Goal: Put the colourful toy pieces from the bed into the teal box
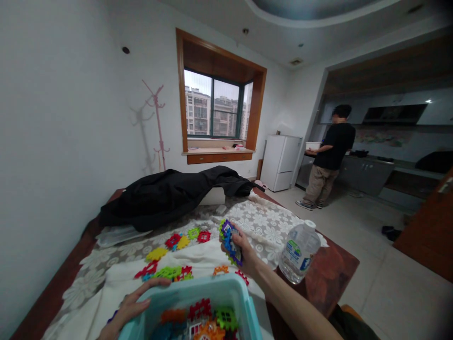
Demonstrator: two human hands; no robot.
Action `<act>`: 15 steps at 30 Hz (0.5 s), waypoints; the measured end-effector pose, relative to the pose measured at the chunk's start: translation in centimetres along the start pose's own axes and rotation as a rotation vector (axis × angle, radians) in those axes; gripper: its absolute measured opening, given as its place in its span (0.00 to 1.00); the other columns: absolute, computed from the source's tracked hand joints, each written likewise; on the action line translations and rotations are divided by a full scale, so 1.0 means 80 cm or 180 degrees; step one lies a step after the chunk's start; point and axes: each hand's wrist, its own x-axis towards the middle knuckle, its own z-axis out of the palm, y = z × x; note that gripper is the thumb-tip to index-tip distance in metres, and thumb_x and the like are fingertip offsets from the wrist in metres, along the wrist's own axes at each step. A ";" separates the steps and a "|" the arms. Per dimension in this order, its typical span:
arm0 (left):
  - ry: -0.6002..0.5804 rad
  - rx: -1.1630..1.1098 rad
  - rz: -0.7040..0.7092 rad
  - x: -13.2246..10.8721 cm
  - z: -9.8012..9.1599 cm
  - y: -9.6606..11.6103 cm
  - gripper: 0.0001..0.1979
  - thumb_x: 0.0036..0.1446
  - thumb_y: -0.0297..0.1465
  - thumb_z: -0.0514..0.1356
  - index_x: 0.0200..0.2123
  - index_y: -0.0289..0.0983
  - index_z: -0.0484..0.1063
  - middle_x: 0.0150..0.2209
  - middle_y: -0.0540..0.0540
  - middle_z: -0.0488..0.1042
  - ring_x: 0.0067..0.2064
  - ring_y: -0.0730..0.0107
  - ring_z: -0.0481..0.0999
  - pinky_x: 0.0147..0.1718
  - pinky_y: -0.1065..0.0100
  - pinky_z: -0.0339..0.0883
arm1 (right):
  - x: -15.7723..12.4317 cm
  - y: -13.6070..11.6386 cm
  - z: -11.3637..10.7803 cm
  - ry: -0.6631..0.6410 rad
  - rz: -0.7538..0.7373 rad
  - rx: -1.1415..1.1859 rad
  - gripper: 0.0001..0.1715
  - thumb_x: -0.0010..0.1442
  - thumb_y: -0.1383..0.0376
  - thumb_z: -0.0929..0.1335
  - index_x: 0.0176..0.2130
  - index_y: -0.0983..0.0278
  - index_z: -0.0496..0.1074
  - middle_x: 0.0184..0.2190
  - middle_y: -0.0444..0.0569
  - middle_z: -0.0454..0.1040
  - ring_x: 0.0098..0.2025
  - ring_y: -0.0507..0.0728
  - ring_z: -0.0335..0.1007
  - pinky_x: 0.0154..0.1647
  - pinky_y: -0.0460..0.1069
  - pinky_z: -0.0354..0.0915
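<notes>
My right hand (244,248) is closed around several interlocking plastic gear blocks (228,241), purple, blue and green, held above the table. My left hand (132,304) lies at the far left corner of a light turquoise plastic bin (252,311), fingers stretched and thumb apart, touching its rim. A small blue piece (112,316) shows beside that hand; whether it is held is hidden. Inside the bin are loose blocks, among them a green one (226,317) and an orange one (209,330). Beyond it, red (172,242), yellow (156,254) and green blocks (168,273) lie on the cloth.
A large clear water bottle (300,252) stands on the table's right side, near its wooden edge (336,269). Black fabric (170,193) covers the far end of the table. Another person (334,151) stands by the kitchen holding a white container (313,146). A white fridge (281,160) stands behind.
</notes>
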 end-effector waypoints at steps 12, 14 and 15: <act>-0.0077 -0.0915 -0.0375 -0.027 0.023 0.014 0.22 0.46 0.38 0.71 0.46 0.37 0.84 0.53 0.39 0.81 0.57 0.36 0.79 0.54 0.50 0.75 | -0.068 -0.069 0.107 -0.3538 -0.0057 -0.3225 0.41 0.51 0.50 0.81 0.60 0.57 0.74 0.50 0.49 0.81 0.46 0.57 0.79 0.51 0.48 0.70; -0.0135 -0.0900 -0.0359 -0.027 0.022 0.014 0.23 0.46 0.38 0.71 0.46 0.37 0.83 0.52 0.39 0.81 0.55 0.37 0.80 0.54 0.50 0.75 | -0.069 -0.049 0.117 -0.4198 0.0035 -0.3661 0.40 0.60 0.49 0.77 0.65 0.58 0.70 0.54 0.53 0.80 0.48 0.59 0.80 0.54 0.49 0.70; -0.0167 -0.0885 -0.0346 -0.026 0.021 0.013 0.23 0.47 0.38 0.71 0.47 0.36 0.83 0.52 0.38 0.82 0.54 0.38 0.80 0.55 0.50 0.75 | -0.070 -0.040 0.120 -0.4470 0.0072 -0.3731 0.39 0.63 0.49 0.75 0.67 0.60 0.68 0.55 0.56 0.80 0.49 0.60 0.80 0.55 0.50 0.70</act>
